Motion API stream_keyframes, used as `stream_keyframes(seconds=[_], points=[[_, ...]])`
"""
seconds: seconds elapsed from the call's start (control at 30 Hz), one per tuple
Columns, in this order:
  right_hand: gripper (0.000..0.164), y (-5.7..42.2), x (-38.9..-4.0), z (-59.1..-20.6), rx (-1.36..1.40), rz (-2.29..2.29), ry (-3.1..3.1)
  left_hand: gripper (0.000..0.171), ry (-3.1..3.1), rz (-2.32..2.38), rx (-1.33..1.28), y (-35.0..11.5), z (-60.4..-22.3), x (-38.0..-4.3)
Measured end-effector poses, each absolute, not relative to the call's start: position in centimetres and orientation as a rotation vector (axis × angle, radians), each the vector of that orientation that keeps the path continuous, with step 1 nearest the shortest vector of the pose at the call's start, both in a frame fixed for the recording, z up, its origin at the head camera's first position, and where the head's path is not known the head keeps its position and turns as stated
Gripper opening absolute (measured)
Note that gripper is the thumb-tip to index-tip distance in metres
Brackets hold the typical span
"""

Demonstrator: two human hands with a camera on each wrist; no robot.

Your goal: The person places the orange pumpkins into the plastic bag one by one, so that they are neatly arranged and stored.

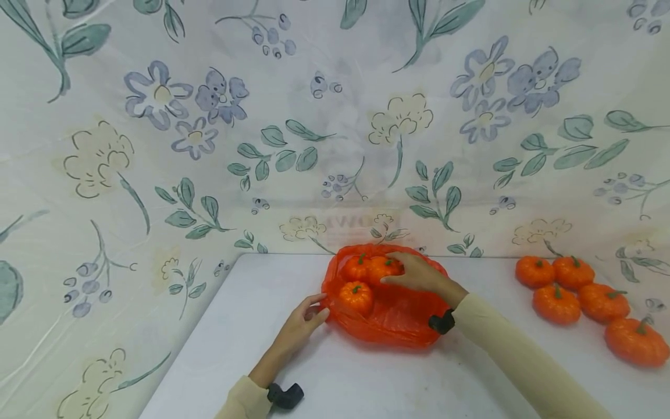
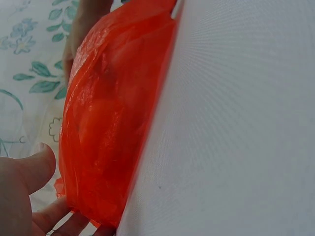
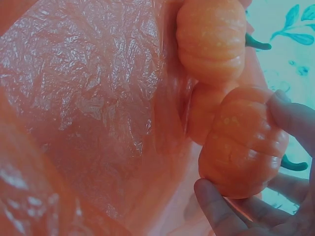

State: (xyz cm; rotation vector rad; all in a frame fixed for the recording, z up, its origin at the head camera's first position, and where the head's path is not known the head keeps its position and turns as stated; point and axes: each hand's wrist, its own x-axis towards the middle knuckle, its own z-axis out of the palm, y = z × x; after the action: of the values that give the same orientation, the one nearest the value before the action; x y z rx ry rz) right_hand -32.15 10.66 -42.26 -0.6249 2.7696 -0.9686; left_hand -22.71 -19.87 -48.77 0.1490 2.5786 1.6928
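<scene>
An open red plastic bag [image 1: 403,308] lies on the white table with small orange pumpkins in it. My right hand [image 1: 416,273] reaches into the bag and grips one pumpkin [image 1: 381,269] with thumb and fingers curled round its sides. In the right wrist view this pumpkin [image 3: 241,142] has a green stem and sits against another pumpkin [image 3: 211,39]. A front pumpkin [image 1: 356,298] rests nearer the bag's left rim. My left hand [image 1: 300,326] is at the bag's left side. In the left wrist view its fingers [image 2: 51,216] touch the bag's edge, with the thumb held apart.
Several more pumpkins [image 1: 557,304] stand in a group on the right of the white table [image 1: 251,291]. Behind the table hangs a floral cloth [image 1: 335,145], which also runs down the left side. A dark band [image 1: 285,397] is on the left wrist.
</scene>
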Motion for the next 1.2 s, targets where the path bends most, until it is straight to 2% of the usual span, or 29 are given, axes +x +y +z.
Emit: stream_keyframes(seconds=[0.57, 0.8, 1.0, 1.2], points=[[0.077, 10.1, -32.3, -43.5, -0.426, -0.992, 2.816, 0.054, 2.563, 1.699, 0.139, -19.9, -48.8, -22.8], [0.071, 9.7, -32.5, -44.0, -0.358, -1.034, 2.856, 0.055, 2.569, 1.692, 0.125, -19.8, -48.6, -22.7], [0.078, 9.0, -32.6, -44.5, -0.272, -1.039, 2.864, 0.055, 2.578, 1.687, 0.111, -19.8, -48.5, -22.7], [0.077, 8.5, -32.7, -45.2, -0.257, -1.034, 2.936, 0.055, 2.579, 1.686, 0.117, -19.8, -48.7, -22.7]])
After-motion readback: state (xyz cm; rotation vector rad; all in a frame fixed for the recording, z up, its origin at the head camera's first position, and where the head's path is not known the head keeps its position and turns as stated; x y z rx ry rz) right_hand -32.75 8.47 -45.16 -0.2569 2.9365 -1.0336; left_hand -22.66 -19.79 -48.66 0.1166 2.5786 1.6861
